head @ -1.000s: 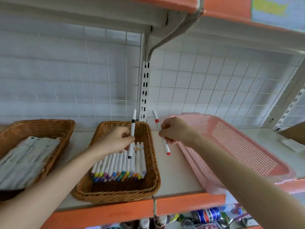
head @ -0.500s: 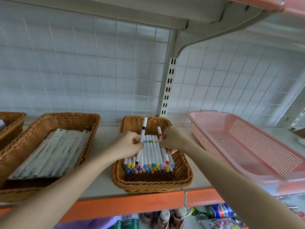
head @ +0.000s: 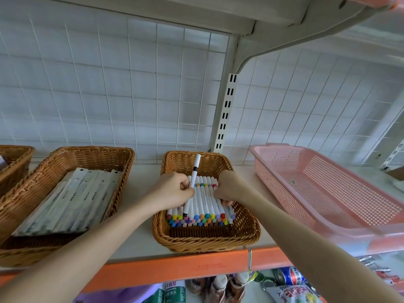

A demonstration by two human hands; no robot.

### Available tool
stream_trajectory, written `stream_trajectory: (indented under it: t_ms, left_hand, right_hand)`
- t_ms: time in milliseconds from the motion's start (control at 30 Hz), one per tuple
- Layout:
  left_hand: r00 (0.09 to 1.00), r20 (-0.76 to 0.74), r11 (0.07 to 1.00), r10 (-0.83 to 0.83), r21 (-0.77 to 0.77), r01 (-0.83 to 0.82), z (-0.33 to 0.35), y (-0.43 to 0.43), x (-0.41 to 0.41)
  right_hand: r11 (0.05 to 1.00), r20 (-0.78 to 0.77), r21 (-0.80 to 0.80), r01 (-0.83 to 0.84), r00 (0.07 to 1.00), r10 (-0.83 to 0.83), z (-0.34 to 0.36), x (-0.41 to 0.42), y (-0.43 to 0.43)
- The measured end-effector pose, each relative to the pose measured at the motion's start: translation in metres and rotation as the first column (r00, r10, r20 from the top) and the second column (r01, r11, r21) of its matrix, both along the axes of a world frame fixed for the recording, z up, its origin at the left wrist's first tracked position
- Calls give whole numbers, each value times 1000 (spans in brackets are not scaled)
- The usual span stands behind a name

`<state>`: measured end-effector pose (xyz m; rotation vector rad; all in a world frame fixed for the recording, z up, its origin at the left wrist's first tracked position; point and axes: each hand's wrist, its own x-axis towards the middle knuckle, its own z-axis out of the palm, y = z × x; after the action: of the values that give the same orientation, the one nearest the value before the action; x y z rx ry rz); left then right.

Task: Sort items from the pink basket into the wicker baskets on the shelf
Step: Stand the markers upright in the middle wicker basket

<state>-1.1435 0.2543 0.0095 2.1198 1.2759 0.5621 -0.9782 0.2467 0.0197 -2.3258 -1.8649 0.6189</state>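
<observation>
A small wicker basket [head: 205, 243] on the shelf holds a row of white markers [head: 203, 204] with coloured caps. My left hand [head: 172, 191] grips a black-tipped white marker [head: 193, 178] tilted above the row's left side. At the right end of the row, my right hand [head: 229, 186] rests with curled fingers on a red-capped marker [head: 220, 206]. The pink basket [head: 328, 193] stands to the right; nothing shows inside it.
A larger wicker basket [head: 65, 158] with flat packaged items sits to the left, and another wicker basket [head: 13, 158] at the far left edge. A wire grid backs the shelf. Bottles and cans lie on the shelf below the orange edge [head: 175, 270].
My right hand carried the red marker from near the pink basket down into the row. My left hand lowered the black marker toward the row. The view shifted left.
</observation>
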Motion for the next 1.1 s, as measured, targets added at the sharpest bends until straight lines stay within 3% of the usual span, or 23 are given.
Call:
stream_trajectory:
  t_ms: [167,300,367,533,700,867,1100]
  left_hand:
    - [1000,-26,1000,9,15,-9,1,0,2]
    - [1000,-3,999,-7,-42,7,7,1,4]
    - [1000,-6,998,-9,-66,8,11,2,10]
    - [998,-57,993,-30,-115,23,18,4,36]
    - [989,-139,984,-49,-176,24,20,1,66]
    - [961,-269,994,-56,-110,27,9,-1,84]
    - [940,-334,995,-68,47,89,6,-4,95]
  right_hand:
    - [967,32,230,-110,994,105,3,2,-25]
    - [836,-30,536,-119,987,160,-8,11,-62]
    - [793,-19,601,-101,990,140,-21,15,-79]
    - [738,6,674,-40,999,49,-40,10,-106]
    - [784,-8,620,7,1000,-3,-44,11,-109]
    - [773,-73,631,56,997,-12,-48,9,-110]
    - [765,-64,642,45,998,-4,-50,10,-110]
